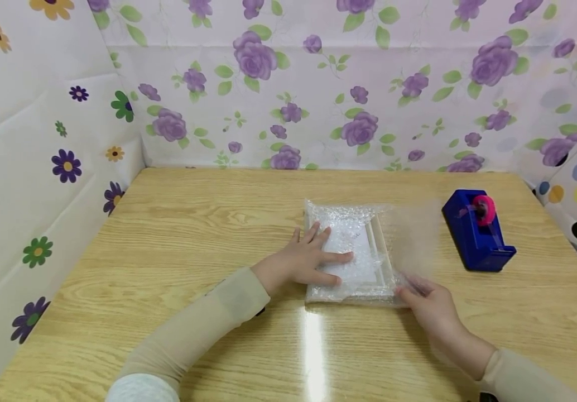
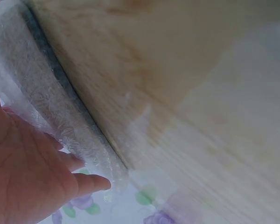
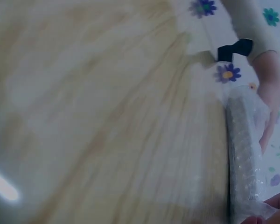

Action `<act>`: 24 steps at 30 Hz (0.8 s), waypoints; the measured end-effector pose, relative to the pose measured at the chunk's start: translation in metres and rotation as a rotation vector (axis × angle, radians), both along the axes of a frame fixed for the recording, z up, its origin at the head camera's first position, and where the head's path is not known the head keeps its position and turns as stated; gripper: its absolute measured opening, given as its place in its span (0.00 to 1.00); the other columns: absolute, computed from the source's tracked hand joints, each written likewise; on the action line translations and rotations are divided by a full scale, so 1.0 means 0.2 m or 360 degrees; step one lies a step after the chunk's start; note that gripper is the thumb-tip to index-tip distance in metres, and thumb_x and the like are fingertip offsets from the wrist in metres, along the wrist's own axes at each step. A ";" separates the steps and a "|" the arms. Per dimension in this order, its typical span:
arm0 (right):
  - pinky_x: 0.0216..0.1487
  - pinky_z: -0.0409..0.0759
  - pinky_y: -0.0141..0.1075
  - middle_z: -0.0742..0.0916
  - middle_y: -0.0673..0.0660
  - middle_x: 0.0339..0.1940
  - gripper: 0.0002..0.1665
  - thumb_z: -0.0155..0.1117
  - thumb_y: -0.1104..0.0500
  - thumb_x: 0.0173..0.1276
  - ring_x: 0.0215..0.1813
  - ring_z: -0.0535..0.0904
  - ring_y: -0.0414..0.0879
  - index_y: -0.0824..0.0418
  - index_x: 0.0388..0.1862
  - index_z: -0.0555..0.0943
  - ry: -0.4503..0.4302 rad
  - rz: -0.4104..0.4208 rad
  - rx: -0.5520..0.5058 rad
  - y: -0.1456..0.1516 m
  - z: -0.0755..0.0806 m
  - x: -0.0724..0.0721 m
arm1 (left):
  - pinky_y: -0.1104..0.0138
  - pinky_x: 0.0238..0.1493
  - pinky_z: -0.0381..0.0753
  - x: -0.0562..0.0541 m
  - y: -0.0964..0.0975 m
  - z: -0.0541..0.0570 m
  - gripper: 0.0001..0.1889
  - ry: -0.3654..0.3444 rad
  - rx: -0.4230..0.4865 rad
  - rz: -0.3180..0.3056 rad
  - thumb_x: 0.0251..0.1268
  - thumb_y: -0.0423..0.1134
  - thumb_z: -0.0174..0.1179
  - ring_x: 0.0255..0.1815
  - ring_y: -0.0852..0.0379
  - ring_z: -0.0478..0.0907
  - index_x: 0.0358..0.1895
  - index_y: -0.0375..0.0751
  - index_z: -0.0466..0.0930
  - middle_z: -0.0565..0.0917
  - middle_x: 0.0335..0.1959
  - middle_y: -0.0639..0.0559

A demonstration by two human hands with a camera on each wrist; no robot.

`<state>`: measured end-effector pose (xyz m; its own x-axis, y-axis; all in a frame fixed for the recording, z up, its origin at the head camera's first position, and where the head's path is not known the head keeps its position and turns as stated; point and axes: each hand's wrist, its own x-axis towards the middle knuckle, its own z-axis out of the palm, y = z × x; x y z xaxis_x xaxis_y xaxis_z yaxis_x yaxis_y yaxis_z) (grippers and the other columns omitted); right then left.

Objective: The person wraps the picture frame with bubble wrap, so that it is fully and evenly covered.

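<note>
A light-coloured picture frame (image 1: 381,251) lies flat on the table, covered by clear bubble wrap (image 1: 339,213). A loose flap of the wrap extends past the frame's right side. My left hand (image 1: 308,262) rests on the wrapped frame with its fingers spread. At the lower right corner, my right hand (image 1: 436,315) pinches the edge of the flap between thumb and fingers. The left wrist view shows the wrapped side edge (image 2: 60,88) beside my left hand. Only the fingertips of my right hand appear at the bottom corner of the right wrist view.
A blue tape dispenser (image 1: 476,240) with a pink-cored roll stands to the right of the frame. The wood-grain table (image 1: 193,223) is bordered by flower-patterned sheets (image 1: 318,84) at the back and left, and a dotted one at the right.
</note>
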<state>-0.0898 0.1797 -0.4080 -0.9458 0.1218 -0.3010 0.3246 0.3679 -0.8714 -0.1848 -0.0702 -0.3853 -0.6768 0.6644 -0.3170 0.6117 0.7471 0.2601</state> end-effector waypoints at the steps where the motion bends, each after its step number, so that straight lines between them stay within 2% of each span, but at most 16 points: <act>1: 0.55 0.71 0.19 0.72 0.66 0.66 0.30 0.59 0.63 0.68 0.62 0.71 0.37 0.71 0.67 0.67 0.0059 0.0016 0.0035 0.00 0.00 0.00 | 0.37 0.70 0.32 0.00 0.00 0.00 0.31 0.0004 -0.0002 -0.0003 0.63 0.71 0.43 0.76 0.40 0.22 0.70 0.79 0.51 0.34 0.77 0.43; 3: 0.46 0.70 0.12 0.75 0.68 0.62 0.27 0.60 0.65 0.66 0.51 0.74 0.26 0.73 0.63 0.70 0.0202 0.0065 0.0126 0.00 0.00 0.01 | 0.37 0.70 0.32 0.00 0.00 0.00 0.31 0.0009 -0.0005 -0.0006 0.63 0.71 0.43 0.76 0.41 0.22 0.70 0.79 0.51 0.34 0.77 0.43; 5: 0.42 0.71 0.12 0.80 0.72 0.55 0.24 0.62 0.68 0.63 0.43 0.71 0.19 0.75 0.58 0.74 0.0406 0.0140 0.0241 -0.01 0.00 0.02 | 0.37 0.70 0.32 0.00 0.00 0.00 0.31 0.0009 -0.0008 -0.0010 0.63 0.71 0.43 0.76 0.41 0.22 0.70 0.79 0.51 0.34 0.77 0.43; 6: 0.42 0.72 0.13 0.83 0.73 0.49 0.23 0.63 0.69 0.62 0.40 0.71 0.19 0.76 0.56 0.75 0.0511 0.0185 0.0304 -0.01 0.00 0.02 | 0.36 0.70 0.32 0.00 0.00 0.01 0.31 0.0010 -0.0009 -0.0013 0.63 0.71 0.43 0.76 0.41 0.22 0.70 0.79 0.51 0.34 0.77 0.43; 8: 0.38 0.75 0.15 0.84 0.67 0.36 0.18 0.65 0.71 0.58 0.35 0.71 0.23 0.76 0.49 0.80 0.0717 0.0277 0.0442 0.00 -0.01 0.02 | 0.36 0.70 0.32 0.00 0.00 0.01 0.32 0.0013 -0.0010 -0.0019 0.63 0.71 0.44 0.76 0.41 0.22 0.70 0.79 0.51 0.34 0.77 0.43; 9: 0.35 0.75 0.17 0.82 0.61 0.30 0.13 0.65 0.72 0.57 0.32 0.70 0.25 0.75 0.42 0.82 0.0815 0.0325 0.0515 0.00 -0.01 0.02 | 0.36 0.70 0.32 0.00 0.00 0.02 0.32 0.0014 -0.0010 -0.0021 0.63 0.70 0.44 0.76 0.40 0.22 0.70 0.79 0.51 0.34 0.77 0.43; 11: 0.28 0.75 0.21 0.76 0.53 0.25 0.04 0.66 0.73 0.54 0.28 0.67 0.29 0.69 0.29 0.82 0.0975 0.0415 0.0624 0.00 -0.01 0.01 | 0.36 0.70 0.32 0.00 0.00 0.02 0.32 0.0019 -0.0013 -0.0027 0.63 0.70 0.44 0.76 0.40 0.23 0.70 0.78 0.51 0.34 0.77 0.43; 13: 0.24 0.72 0.26 0.73 0.49 0.24 0.10 0.67 0.74 0.53 0.26 0.64 0.31 0.64 0.21 0.77 0.1087 0.0490 0.0689 0.00 -0.02 0.01 | 0.36 0.70 0.32 -0.01 0.00 0.02 0.32 0.0021 -0.0014 -0.0030 0.63 0.70 0.44 0.76 0.40 0.23 0.70 0.78 0.51 0.34 0.78 0.43; 15: 0.22 0.70 0.28 0.73 0.48 0.25 0.15 0.67 0.74 0.52 0.26 0.65 0.32 0.59 0.19 0.73 0.1174 0.0553 0.0765 0.00 -0.03 0.00 | 0.36 0.70 0.32 -0.01 0.00 0.02 0.32 0.0016 -0.0015 -0.0033 0.63 0.70 0.44 0.76 0.40 0.23 0.70 0.79 0.51 0.34 0.78 0.44; 17: 0.25 0.71 0.29 0.75 0.49 0.27 0.11 0.67 0.75 0.51 0.29 0.67 0.34 0.61 0.23 0.78 0.1222 0.0585 0.0814 0.00 -0.03 0.00 | 0.36 0.70 0.33 -0.01 -0.01 0.02 0.31 0.0012 -0.0009 -0.0035 0.63 0.71 0.44 0.76 0.41 0.23 0.70 0.79 0.51 0.34 0.78 0.45; 19: 0.28 0.71 0.30 0.76 0.51 0.29 0.09 0.68 0.73 0.52 0.32 0.69 0.37 0.66 0.33 0.83 0.1221 0.0607 0.0843 0.00 -0.03 0.01 | 0.37 0.70 0.33 -0.01 -0.01 0.02 0.31 0.0006 0.0002 -0.0038 0.63 0.71 0.44 0.76 0.41 0.23 0.70 0.78 0.52 0.34 0.78 0.45; 21: 0.32 0.73 0.34 0.77 0.55 0.32 0.18 0.68 0.72 0.53 0.36 0.70 0.43 0.71 0.45 0.83 0.1200 0.0623 0.0854 -0.01 -0.02 0.02 | 0.37 0.70 0.32 -0.01 -0.01 0.02 0.31 -0.0003 0.0010 -0.0041 0.63 0.71 0.44 0.76 0.42 0.22 0.70 0.78 0.52 0.34 0.78 0.45; 24: 0.43 0.78 0.43 0.78 0.66 0.46 0.30 0.69 0.65 0.58 0.46 0.74 0.55 0.75 0.59 0.74 0.1079 0.0659 0.0819 -0.01 -0.01 0.03 | 0.38 0.71 0.31 -0.01 -0.01 0.01 0.31 -0.0014 0.0013 -0.0046 0.63 0.71 0.43 0.76 0.42 0.22 0.70 0.78 0.51 0.34 0.78 0.45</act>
<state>-0.0840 0.1777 -0.4095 -0.8973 -0.2978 0.3259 -0.4338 0.7321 -0.5253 -0.1869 -0.0729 -0.3826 -0.6547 0.6861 -0.3173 0.6306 0.7272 0.2713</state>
